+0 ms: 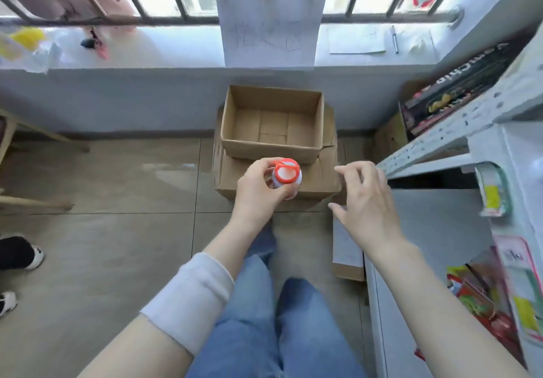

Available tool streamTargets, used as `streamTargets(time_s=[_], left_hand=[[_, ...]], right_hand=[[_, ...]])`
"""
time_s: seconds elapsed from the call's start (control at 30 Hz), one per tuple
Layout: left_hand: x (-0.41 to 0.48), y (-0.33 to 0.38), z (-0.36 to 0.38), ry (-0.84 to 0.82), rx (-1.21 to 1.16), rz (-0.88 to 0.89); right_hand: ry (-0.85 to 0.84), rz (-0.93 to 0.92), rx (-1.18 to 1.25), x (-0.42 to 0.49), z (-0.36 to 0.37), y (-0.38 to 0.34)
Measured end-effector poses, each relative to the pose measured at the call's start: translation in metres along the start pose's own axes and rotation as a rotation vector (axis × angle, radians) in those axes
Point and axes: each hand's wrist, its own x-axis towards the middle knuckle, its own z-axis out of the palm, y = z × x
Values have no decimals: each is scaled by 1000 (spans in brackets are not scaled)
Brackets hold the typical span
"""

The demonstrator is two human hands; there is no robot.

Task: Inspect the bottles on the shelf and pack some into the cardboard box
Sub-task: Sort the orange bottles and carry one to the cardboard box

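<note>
head view, looking down. left hand [258, 189]: fingers and thumb curled round a small white plastic bottle with an orange-red cap [286, 173], gripping it just below the cap. the cap faces the camera, so the body of the bottle is mostly hidden behind the cap and the fingers. the bottle is held in the air, just in front of the near wall of an open brown cardboard box [269, 150] and above a larger closed brown carton [318, 178] on which that box stands. right hand [364, 201]: holds nothing; fingers spread and loosely bent, palm turned down, thumb apart from the fingers. its fingertips are close to the front edge of a white perforated metal shelf [426, 145] at the right; whether they touch it cannot be told. open box: four walls upright, bare bottom flaps showing across its interior. the lower carton rests on a grey tiled floor [117, 201], against the wall under a pale windowsill [176, 51]. shelf: a dark printed snack box [449, 89] sits near its far end; colourful red and yellow packets [482, 298], blurred, lie on a lower level. a white sheet of paper [269, 29] with faint handwriting hangs from the windowsill directly behind the open box, and a pen [394, 38] lies on the sill to its right
</note>
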Motion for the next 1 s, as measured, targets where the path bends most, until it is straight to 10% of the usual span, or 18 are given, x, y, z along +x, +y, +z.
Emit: streamTargets(time_s=[0.63, 1.0], left_hand=[[376, -171, 188, -88, 161, -130], [439, -231, 264, -18, 226, -100]], right_hand=[[14, 236, 83, 308, 208, 135], [40, 246, 65, 360, 268, 188]])
